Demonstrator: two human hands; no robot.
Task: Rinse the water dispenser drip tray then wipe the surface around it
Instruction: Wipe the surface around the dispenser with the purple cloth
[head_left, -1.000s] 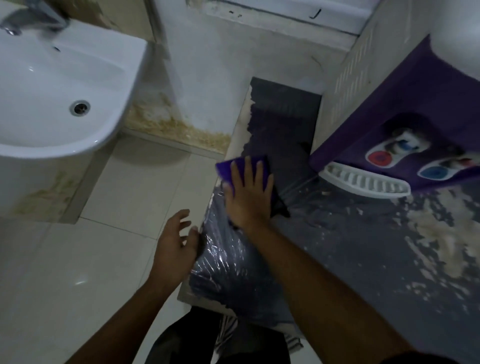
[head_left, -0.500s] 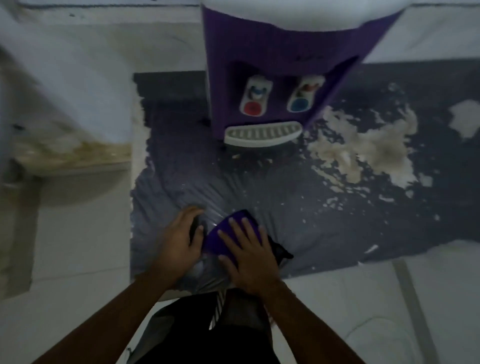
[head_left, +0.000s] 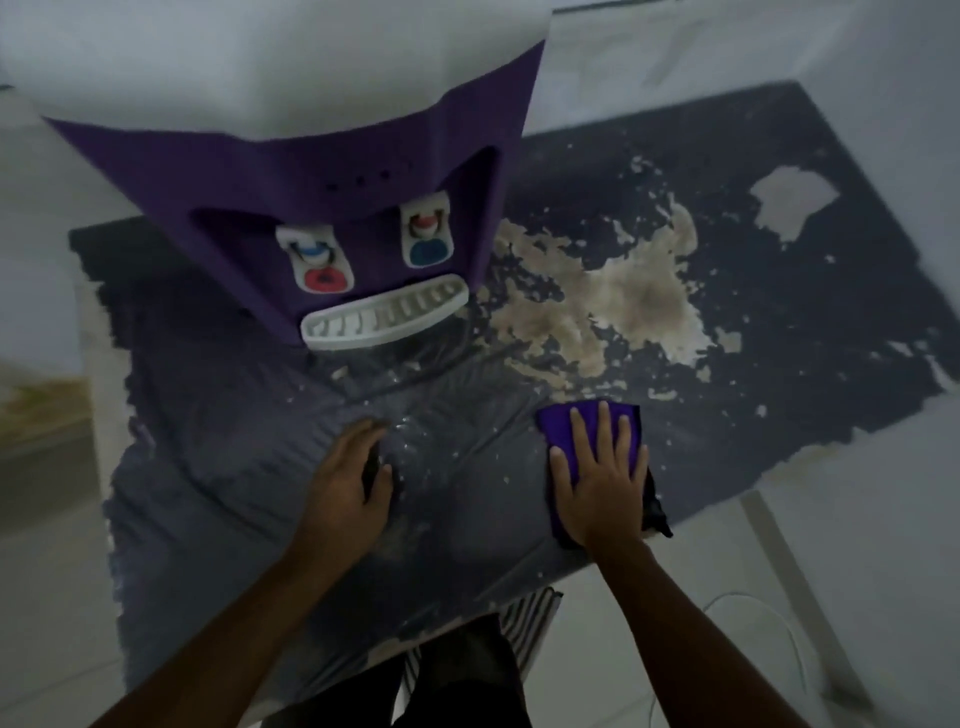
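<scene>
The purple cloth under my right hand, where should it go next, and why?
Probably sweep the purple cloth up and to the right, toward the flaking pale patch beside the drip tray. The right hand presses it flat just below that debris, while the left hand steadies the dark table covering.

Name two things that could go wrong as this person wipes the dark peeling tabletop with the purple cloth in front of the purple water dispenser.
1. The flat right hand pushes the purple cloth toward the flaking beige patch; wiping there may lift more of the dark tabletop coating.

2. The wrinkled clear plastic film under the left hand looks wet and loose; it could bunch or slide, perhaps nudging the white slotted drip tray.
</scene>
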